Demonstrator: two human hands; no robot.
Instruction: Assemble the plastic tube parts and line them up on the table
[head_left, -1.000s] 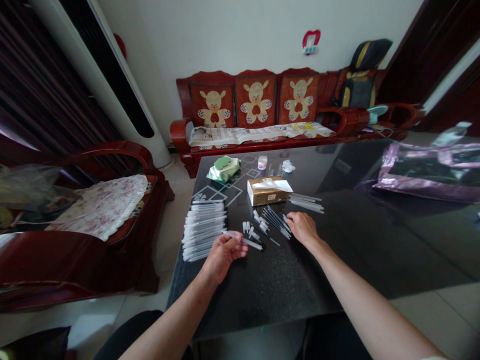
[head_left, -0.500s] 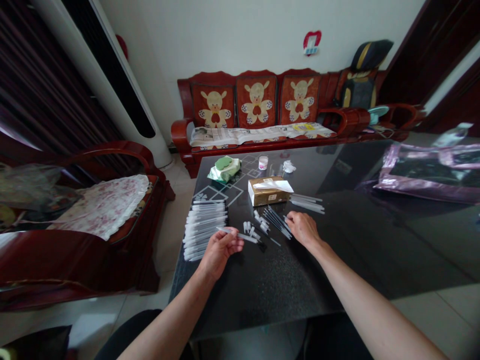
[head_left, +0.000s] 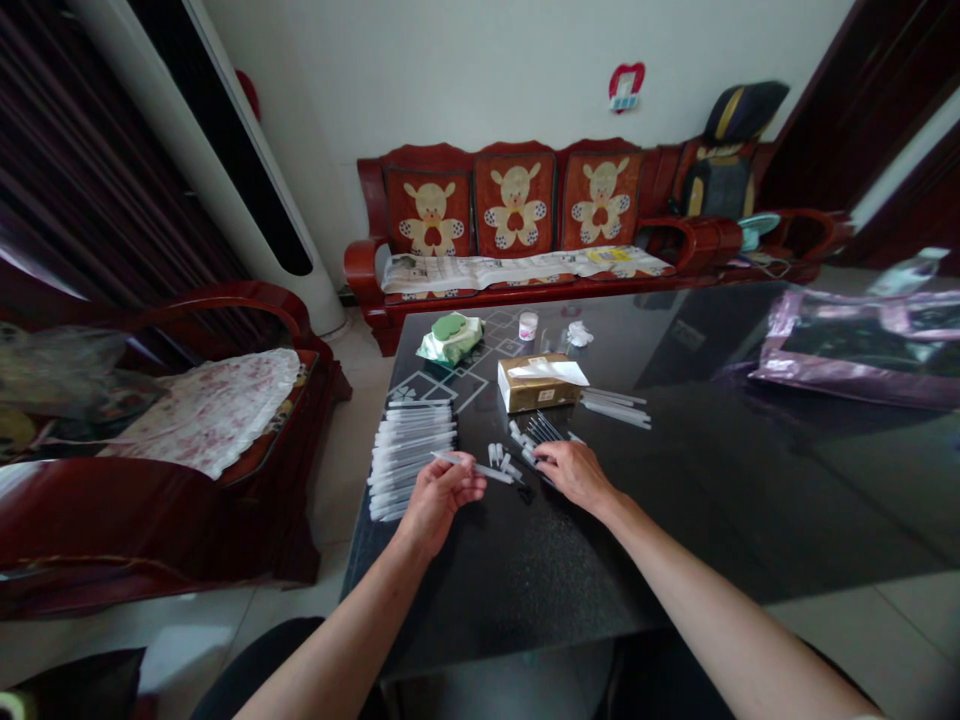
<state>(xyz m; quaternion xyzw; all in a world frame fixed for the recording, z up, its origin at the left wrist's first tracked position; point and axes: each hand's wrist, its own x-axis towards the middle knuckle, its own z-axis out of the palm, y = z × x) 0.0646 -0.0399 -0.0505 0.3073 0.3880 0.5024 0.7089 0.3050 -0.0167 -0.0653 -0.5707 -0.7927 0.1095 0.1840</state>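
The left hand (head_left: 442,495) has its thumb and fingers closed in a narrow pinch round a white tube (head_left: 493,473), which sits above the near part of the bench (head_left: 480,590), its tapered tip towards the stacked tubes (head_left: 411,460) and its other end towards the loose white caps (head_left: 496,455). That is a sound hold: a light grip near the middle leaves both ends free, and squeezing harder would probably only make the thin barrel roll or bend. The right hand (head_left: 574,475) is down among the dark rods (head_left: 541,428), fingers drawn together and covering the near ends of the bundle; whether it has hold of one, I cannot tell. The rods lie close side by side, so it would pay to take a single one with the fingertips alone, lifting it clear before drawing it sideways, since a broad sweep could fan out the rest or knock the caps just beside them. The tissue box (head_left: 541,395) stands right behind the rods, with more pale tubes (head_left: 616,408) by its right end, so the wrist is better brought in low from the near side. Tiny black pieces (head_left: 525,494) lie near the caps and could easily be brushed astray; the left forearm should hover clear of the stack's edge too.
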